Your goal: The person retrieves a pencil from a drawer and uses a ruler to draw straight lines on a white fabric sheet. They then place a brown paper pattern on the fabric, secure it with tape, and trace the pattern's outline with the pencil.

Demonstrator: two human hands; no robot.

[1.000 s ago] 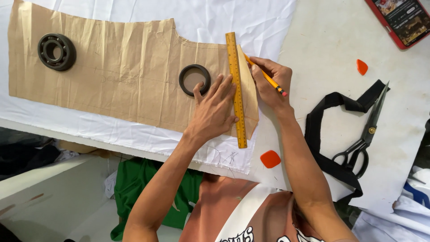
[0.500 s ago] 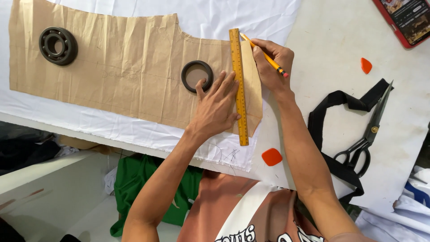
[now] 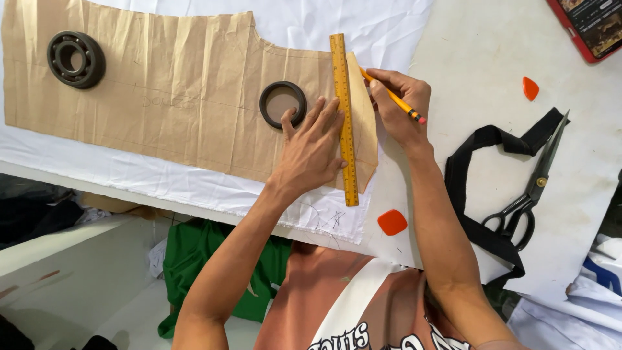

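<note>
Barely anything has shifted since a second ago: both hands sit where they were against the ruler, and only the view has drifted a touch. Now the left hand (image 3: 311, 152) lies flat, fingers spread, its fingertips pushed up against the yellow ruler (image 3: 344, 120) and its palm resting on the brown paper pattern (image 3: 175, 91), and that looks like a hold to keep the straight edge from sliding. That ruler runs from the far side of the surface toward the near edge, laid over the right end of the pattern, with its lower tip reaching white cloth (image 3: 194, 185). On the other side, the right hand (image 3: 398, 104) is curled, thumb and fingers pinching a yellow pencil (image 3: 392, 97); the lead end points in at the ruler's right edge, though the tip itself is hidden by the fingers. Wrist bent, forearm coming up from the near edge, elbow low, so both arms form a narrow V toward the body. A black ring (image 3: 283, 104) sits on the pattern just beside the left fingertips, and a heavier bearing ring (image 3: 76, 59) sits near the pattern's far left corner, both seemingly there as weights to keep the paper flat. Off to the right lie an orange chalk piece (image 3: 392, 221) near the front edge, a black strap (image 3: 492, 194) and scissors (image 3: 534, 188), well apart from the hands.
</note>
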